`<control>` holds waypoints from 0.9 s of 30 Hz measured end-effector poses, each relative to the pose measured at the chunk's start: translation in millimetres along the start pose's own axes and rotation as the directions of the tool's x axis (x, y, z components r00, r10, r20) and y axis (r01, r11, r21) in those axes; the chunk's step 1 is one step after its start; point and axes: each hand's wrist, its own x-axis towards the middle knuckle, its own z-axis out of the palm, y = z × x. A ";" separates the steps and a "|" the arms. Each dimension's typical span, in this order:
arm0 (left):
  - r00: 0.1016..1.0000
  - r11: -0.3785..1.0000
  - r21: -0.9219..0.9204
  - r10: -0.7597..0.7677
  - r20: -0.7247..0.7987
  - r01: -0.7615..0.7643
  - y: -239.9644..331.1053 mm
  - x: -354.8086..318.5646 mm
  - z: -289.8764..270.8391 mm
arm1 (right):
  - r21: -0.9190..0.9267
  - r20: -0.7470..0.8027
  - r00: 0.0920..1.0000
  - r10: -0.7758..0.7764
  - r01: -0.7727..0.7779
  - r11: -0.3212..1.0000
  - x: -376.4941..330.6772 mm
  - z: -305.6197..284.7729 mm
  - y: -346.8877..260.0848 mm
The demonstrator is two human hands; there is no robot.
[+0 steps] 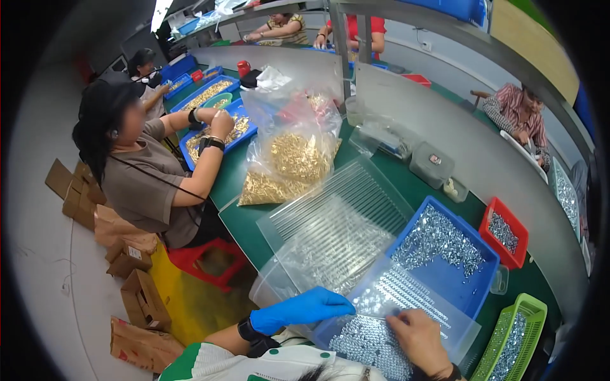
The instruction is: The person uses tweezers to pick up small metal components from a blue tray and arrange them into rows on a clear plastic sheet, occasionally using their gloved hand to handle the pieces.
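Observation:
My left hand point(305, 310), in a blue glove, reaches in from the lower left. Its fingers are drawn together at the edge of a clear plastic sheet point(462, 330), and what they pinch is too small to tell. My right hand point(421, 338), bare, bends over the same sheet with thumb and fingers pinched; anything between them is hidden. Rows of small shiny silver metal parts point(410, 289) lie on the sheet. Below both hands, many more silver pieces point(368, 343) are packed side by side. A blue tray point(454, 270) of loose silver parts adjoins the sheet.
Beyond my left hand lie ridged clear plastic trays point(337, 222) and bags of gold-coloured parts point(295, 159). At right stand a red tray point(524, 238) and a green basket point(530, 311). A person in brown point(143, 165) works at my left; others sit farther off.

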 end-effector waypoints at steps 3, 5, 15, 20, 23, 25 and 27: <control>0.995 0.950 -0.295 -0.097 0.019 0.098 7.6 2.2 -14.9 | -0.016 -0.078 0.997 0.022 -0.024 1.000 3.4 -1.6 -3.5; 0.990 0.888 -0.436 -0.133 0.051 0.142 4.8 4.3 -21.1 | -0.027 -0.116 0.992 0.039 -0.042 0.999 5.0 -6.8 -6.3; 0.997 -0.368 -0.927 0.011 -0.079 -0.070 -33.1 19.1 -23.5 | -0.189 -0.273 0.923 0.271 -0.328 0.926 -73.1 -34.6 -9.0; 0.947 -0.367 -0.912 -0.314 -0.062 -0.181 -16.4 12.5 -6.3 | -0.168 -0.355 0.839 0.412 -0.491 0.855 -123.4 -24.9 -10.5; 0.961 -0.181 -0.979 -0.274 -0.045 -0.097 -16.8 13.0 5.3 | -0.041 -0.486 0.728 0.484 -0.572 0.819 -138.1 -18.1 -24.9; 0.977 -0.017 -0.997 -0.199 -0.070 -0.075 -17.4 17.1 3.2 | 0.071 -0.507 0.630 0.588 -0.650 0.757 -141.4 -12.5 -30.8; 0.987 0.059 -0.997 -0.150 -0.055 -0.047 -11.0 19.0 -1.0 | 0.052 -0.500 0.628 0.596 -0.665 0.745 -147.1 -7.6 -24.3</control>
